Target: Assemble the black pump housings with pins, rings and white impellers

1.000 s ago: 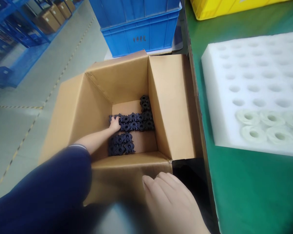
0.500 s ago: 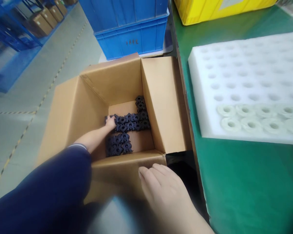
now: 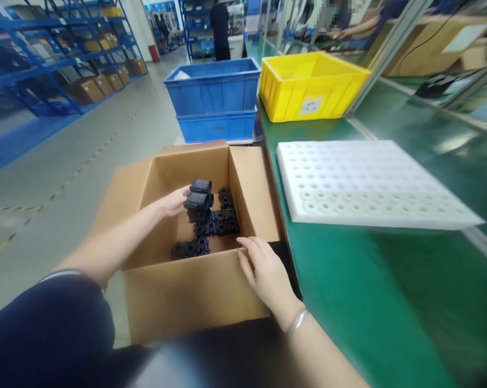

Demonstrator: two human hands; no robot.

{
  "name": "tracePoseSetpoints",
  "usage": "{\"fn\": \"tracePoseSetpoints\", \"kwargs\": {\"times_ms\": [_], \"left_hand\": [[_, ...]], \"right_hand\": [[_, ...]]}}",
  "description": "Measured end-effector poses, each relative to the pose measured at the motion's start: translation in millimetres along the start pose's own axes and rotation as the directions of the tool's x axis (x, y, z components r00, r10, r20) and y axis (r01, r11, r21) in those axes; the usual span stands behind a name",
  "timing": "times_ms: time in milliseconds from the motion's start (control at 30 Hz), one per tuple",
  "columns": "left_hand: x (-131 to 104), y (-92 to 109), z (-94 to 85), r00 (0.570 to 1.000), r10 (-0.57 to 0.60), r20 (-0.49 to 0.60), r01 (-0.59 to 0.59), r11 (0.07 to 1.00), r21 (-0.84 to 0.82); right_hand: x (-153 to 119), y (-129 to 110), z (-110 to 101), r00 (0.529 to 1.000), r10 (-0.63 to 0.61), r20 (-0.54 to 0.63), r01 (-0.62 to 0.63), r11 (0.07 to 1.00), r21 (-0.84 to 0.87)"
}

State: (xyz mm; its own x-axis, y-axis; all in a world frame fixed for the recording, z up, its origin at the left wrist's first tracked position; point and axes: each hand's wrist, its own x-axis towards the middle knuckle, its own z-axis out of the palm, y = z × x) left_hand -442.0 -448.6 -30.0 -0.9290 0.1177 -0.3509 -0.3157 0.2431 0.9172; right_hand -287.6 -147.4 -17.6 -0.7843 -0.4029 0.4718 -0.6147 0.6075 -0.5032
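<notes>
My left hand (image 3: 174,201) is closed on several black tubular plastic parts (image 3: 199,197), held above the inside of an open cardboard box (image 3: 198,288). Their round hollow ends face right; my fingertips are hidden behind them. Below, more black plastic parts (image 3: 217,222) stand in rows on the box floor, with a further cluster (image 3: 190,248) at the near left. By the near right corner of the box is my right hand (image 3: 265,272), fingers loosely bent and apart, holding nothing. Whether its fingertips touch the box edge I cannot tell.
On the green table (image 3: 332,280) at the right lies a white foam tray (image 3: 372,222) with holes, its near rows filled with pale rings. A yellow crate (image 3: 308,97) and stacked blue crates (image 3: 217,126) stand beyond. Blue shelves (image 3: 36,64) line the left; people are in the background.
My left hand has lifted black parts up from the box floor. My right hand's fingers have spread a little near the box edge. The camera view has tilted up.
</notes>
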Motion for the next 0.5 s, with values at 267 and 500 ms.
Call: {"fn": "tracePoseSetpoints", "kwargs": {"times_ms": [267,500], "left_hand": [[-122,56,117.3,0.853,0.182,0.489,0.063,0.894,-0.443],[-174,54,222.5,0.562,0.163,0.811,0.368,0.828,-0.423]], "right_hand": [[-42,-66,-60,0.985,0.008,-0.171,-0.01,1.0,-0.011],[-127,-110,-124,0.976,0.193,-0.1,-0.216,0.899,-0.381]]}}
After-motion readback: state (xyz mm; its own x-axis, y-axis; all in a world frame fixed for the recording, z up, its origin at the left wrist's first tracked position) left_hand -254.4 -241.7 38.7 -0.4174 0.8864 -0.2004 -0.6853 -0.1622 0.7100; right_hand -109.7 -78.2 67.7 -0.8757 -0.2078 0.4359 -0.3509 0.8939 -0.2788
